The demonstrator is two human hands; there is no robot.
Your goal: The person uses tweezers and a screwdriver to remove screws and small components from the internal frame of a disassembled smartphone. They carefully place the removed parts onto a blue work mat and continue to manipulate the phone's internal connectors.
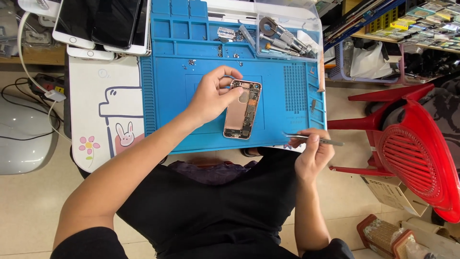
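Opened phone body (243, 109) lying flat near the middle of the blue repair mat (182, 72), long axis running away from the torso toward the far edge, top end slightly further right than the bottom. Left hand (211, 98) resting on its upper left corner, grip curled round that end with thumb and forefinger closing on the edge, steadying the shell against the surface. Right hand (314, 153) well apart, off the near right corner of the mat, grip pinched on slim metal tweezers (311, 139) held almost level, tips pointing left toward the phone's lower end. Phone thus up and left of the tweezer tips, with bare mat between and nothing in the way. Left hand clearly the nearer. Beyond the phone, a clear tray of screwdriver bits (282, 38) at the mat's far right corner, loose screws (191, 62) near the far edge; stacked phones (103, 21) off the mat to the far left; red plastic chair (417, 148) to the right.
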